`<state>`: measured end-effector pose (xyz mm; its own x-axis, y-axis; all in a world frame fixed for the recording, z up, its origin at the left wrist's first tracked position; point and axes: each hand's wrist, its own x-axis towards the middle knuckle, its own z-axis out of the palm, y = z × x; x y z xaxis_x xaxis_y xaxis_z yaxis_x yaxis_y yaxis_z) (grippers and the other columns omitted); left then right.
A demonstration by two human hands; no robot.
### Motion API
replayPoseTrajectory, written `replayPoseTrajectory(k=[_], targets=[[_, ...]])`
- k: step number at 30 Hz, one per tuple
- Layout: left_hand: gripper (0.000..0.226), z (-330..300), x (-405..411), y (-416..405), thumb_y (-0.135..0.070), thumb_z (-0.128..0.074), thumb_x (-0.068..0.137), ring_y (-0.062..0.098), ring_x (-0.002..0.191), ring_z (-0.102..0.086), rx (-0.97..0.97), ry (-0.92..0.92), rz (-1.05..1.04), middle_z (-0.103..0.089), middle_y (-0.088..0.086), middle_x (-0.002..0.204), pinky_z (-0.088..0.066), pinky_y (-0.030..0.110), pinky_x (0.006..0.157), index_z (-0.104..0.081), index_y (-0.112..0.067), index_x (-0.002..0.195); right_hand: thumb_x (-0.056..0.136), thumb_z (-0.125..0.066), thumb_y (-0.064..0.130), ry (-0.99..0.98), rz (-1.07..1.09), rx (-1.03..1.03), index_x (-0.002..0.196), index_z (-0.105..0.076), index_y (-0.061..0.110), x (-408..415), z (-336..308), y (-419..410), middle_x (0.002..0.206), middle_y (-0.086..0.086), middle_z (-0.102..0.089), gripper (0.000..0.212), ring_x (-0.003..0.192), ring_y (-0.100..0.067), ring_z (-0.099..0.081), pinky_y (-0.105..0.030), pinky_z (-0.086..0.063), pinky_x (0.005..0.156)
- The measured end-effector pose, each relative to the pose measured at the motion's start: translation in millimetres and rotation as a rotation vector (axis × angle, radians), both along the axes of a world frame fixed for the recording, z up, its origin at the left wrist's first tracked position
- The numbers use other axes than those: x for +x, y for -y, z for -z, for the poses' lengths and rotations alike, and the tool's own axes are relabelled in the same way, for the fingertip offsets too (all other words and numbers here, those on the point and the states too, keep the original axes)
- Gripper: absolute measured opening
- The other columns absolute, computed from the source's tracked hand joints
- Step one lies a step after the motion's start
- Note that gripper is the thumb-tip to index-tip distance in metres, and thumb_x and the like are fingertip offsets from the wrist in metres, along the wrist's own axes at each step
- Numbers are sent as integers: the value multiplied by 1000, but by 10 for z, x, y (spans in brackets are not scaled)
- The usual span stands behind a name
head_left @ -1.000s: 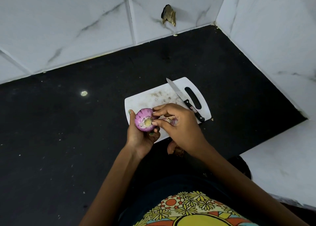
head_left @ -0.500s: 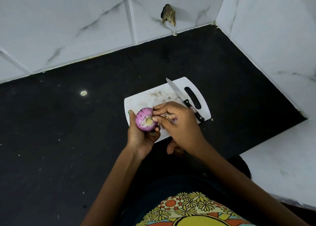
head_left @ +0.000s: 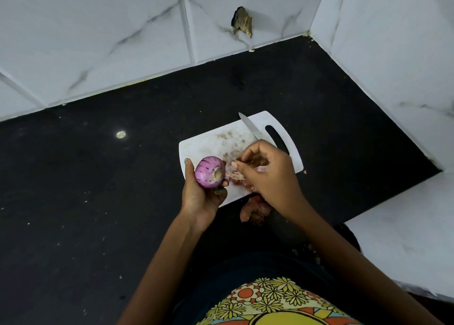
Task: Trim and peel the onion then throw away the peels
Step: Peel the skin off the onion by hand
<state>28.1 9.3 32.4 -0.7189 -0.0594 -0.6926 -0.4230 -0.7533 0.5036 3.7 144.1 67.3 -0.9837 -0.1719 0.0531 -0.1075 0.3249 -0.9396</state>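
Since a second ago, drawn away from the round purple peeled onion (head_left: 210, 172): right hand (head_left: 266, 174), now apart from the bulb, fingertips pinched on a thin pale strip of onion skin (head_left: 236, 174). Left hand (head_left: 202, 192) still cupped around the bulb, cut pale root end facing up, dark streaks along its glossy sides. Just below the pinching fingers, on the black speckled stone counter (head_left: 98, 201): a reddish-brown heap of loose peels (head_left: 254, 210). Under both grips, a stained white plastic cutting board (head_left: 208, 142). Beyond the right knuckles, a steel-bladed knife (head_left: 249, 126), handle hidden. Farther off, white marble-veined wall tiles (head_left: 98, 29) with a broken hole.
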Motion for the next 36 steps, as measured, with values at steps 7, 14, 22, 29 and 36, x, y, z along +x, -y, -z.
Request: replayPoseTrajectory(k=[7,14,22,29,36], targets=[[31,-84,-23,-66,-43,-47,95,5,57,-57,-205,-99,73,-65,-6,74,-38,17,50,-66,-22,81,87,-62,13,174,-32,25,84,-67,6,-31,99,-70,72,-6,-70,10,62,-5,-65,-10,-49,63],[18,-99,-54,-84,-19,-52,95,14,84,-64,-277,-237,4,-69,0,84,-55,30,80,-68,-12,89,78,-74,26,387,-159,-50,116,-57,19,27,80,-59,100,-2,-65,42,75,-10,-69,-36,-59,71],[20,-148,-56,-55,-11,-47,97,12,92,-66,-357,-305,-11,-72,-3,91,-56,28,79,-68,-14,96,63,-85,16,322,-149,-61,112,-56,40,45,123,-46,112,5,-63,61,93,-8,-68,-54,-58,68],[21,-171,-59,-106,-19,-51,96,18,94,-68,-581,-315,61,-71,2,98,-58,30,79,-71,-12,96,62,-85,10,184,-109,15,118,-55,29,43,114,0,115,2,-61,66,91,-9,-67,-28,-59,75],[15,-191,-60,-216,-13,-72,81,4,81,-68,-884,-328,61,-72,-4,90,-56,22,73,-72,-11,96,67,-81,14,135,-34,43,108,-59,26,98,62,52,105,5,-60,49,76,0,-65,-36,-60,59]])
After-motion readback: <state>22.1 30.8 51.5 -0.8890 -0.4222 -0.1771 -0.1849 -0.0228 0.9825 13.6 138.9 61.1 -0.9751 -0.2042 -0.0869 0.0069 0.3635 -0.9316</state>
